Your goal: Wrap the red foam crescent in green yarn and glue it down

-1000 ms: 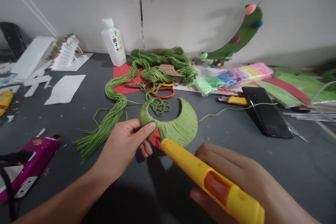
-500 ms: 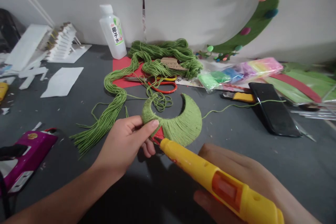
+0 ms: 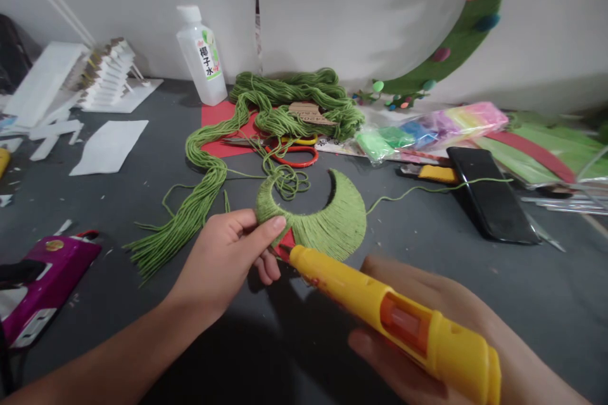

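the left hand (image 3: 228,262) pinches the left end of the crescent (image 3: 330,228) over the desk (image 3: 403,224), its tips pointing away from the person. the right hand (image 3: 430,288), farther off, grips the glue gun (image 3: 349,278), whose long axis slants far-left to the nozzle (image 3: 285,248) at the red patch (image 3: 288,238), beside the left grip; i cannot tell if it touches.
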`<state>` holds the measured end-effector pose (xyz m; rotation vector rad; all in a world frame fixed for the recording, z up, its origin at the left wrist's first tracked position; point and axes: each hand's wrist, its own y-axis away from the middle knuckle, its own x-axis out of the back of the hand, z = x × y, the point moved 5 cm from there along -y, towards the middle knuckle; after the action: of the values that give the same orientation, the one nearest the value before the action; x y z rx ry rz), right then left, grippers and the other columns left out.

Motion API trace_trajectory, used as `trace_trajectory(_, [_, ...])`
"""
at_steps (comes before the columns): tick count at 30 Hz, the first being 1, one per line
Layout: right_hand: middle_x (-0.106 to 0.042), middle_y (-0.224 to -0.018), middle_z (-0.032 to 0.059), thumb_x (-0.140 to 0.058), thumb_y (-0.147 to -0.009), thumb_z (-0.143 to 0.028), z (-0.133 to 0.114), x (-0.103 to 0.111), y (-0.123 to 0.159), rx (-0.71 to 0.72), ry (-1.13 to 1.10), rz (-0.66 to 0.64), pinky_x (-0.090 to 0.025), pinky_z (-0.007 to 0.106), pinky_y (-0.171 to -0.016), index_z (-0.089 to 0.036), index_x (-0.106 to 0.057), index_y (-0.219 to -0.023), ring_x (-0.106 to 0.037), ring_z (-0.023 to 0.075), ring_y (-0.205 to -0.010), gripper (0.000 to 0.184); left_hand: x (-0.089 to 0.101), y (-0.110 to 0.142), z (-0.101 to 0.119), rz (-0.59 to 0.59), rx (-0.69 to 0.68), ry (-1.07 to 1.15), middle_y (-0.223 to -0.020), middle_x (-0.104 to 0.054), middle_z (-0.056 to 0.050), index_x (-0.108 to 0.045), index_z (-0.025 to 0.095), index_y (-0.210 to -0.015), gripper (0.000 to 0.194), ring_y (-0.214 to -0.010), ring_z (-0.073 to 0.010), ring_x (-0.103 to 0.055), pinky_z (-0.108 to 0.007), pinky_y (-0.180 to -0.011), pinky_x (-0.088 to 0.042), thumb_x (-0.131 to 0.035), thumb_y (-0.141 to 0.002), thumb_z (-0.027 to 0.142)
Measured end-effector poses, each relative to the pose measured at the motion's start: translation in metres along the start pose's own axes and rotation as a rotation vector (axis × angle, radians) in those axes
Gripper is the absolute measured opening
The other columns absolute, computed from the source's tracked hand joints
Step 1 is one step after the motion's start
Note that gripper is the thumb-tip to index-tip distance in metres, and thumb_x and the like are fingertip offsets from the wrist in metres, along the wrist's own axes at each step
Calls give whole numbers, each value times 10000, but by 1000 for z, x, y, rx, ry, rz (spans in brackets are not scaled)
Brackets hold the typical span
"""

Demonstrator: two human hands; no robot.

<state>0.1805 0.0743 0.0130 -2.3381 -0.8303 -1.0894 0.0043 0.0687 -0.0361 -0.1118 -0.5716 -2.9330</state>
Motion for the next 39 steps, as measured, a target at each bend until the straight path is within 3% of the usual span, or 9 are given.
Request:
trace_trajectory(10, [-609, -626, -44, -504, -824, -305, -1, 6, 1, -7, 8, 96, -436, 220, -368, -251, -401, -658, -562, 107, -402, 202, -2, -1, -2, -22, 7, 12, -398, -608, 32, -586, 170, -595, 255, -369, -90, -547, -171, -413, -442, -593, -788, 337])
trace_trajectory(39, [-683, -697, -24, -499, -832, -361, 4, 2, 4, -70, -30, 82, -487, 228, -389, -251, -429, -635, -600, 129, -431, 236, -1, 0, -5, -39, 10, 69, -405, -618, 26, -582, 173, -612, 248, -372, -93, -546, -178, -422, -447, -599, -790, 344])
